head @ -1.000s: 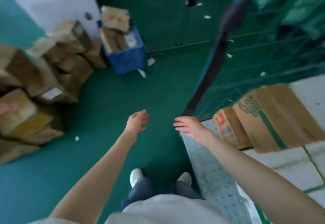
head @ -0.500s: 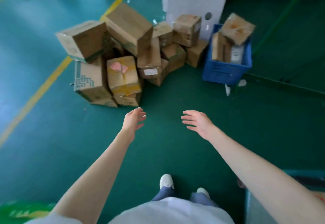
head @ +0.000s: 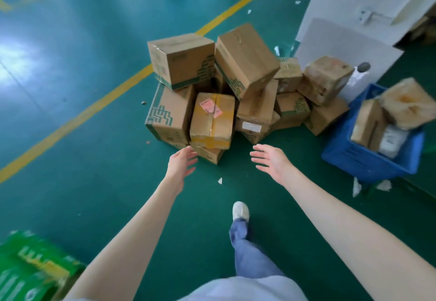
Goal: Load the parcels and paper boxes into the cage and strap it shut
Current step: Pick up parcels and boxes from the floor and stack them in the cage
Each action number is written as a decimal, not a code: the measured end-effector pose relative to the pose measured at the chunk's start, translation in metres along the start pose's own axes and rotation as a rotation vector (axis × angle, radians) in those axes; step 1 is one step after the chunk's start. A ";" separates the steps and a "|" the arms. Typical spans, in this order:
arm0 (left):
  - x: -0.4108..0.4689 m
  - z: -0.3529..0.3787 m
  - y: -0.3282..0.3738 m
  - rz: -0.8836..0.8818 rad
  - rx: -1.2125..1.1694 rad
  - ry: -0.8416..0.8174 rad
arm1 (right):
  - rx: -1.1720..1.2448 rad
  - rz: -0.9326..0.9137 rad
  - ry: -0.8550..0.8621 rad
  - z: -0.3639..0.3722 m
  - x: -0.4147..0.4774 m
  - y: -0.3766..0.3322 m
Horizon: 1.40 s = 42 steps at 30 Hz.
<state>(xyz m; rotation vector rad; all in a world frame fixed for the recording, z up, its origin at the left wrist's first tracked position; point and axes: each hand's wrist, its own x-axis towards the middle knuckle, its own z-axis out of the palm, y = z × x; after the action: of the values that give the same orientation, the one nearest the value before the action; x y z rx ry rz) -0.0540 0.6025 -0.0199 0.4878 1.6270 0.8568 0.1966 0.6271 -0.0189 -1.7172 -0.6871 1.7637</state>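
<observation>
Hands: left hand [head: 180, 166] and right hand [head: 271, 161] both released, fingers spread.
Boxes: brown cardboard boxes [head: 212, 116] heaped at twelve o'clock, near the hands.
Crate: blue plastic crate [head: 368, 161], two o'clock, holds cardboard parcels [head: 366, 123].

Heaped boxes [head: 212, 118] lie ahead — crate [head: 368, 161] to their right.

Probably a warehouse: green painted floor [head: 94, 182] with yellow lane lines [head: 77, 118], heaped cardboard boxes [head: 212, 88], blue plastic crate [head: 368, 161].
</observation>
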 end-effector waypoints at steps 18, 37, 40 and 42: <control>0.201 0.152 0.174 -0.051 -0.064 0.039 | -0.026 0.021 0.061 -0.051 0.218 -0.214; 0.397 0.287 0.286 -0.201 0.118 0.008 | -0.304 0.047 0.169 -0.093 0.435 -0.369; 0.413 0.309 0.285 -0.239 0.113 0.049 | -0.413 0.069 0.099 -0.102 0.475 -0.377; 0.422 0.320 0.281 -0.257 0.078 0.078 | -0.474 0.087 0.042 -0.105 0.497 -0.379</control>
<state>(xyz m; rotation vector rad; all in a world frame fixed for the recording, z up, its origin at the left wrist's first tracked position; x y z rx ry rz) 0.1157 1.1714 -0.1033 0.2938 1.7551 0.6284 0.3183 1.2438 -0.1024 -2.1125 -1.0938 1.7087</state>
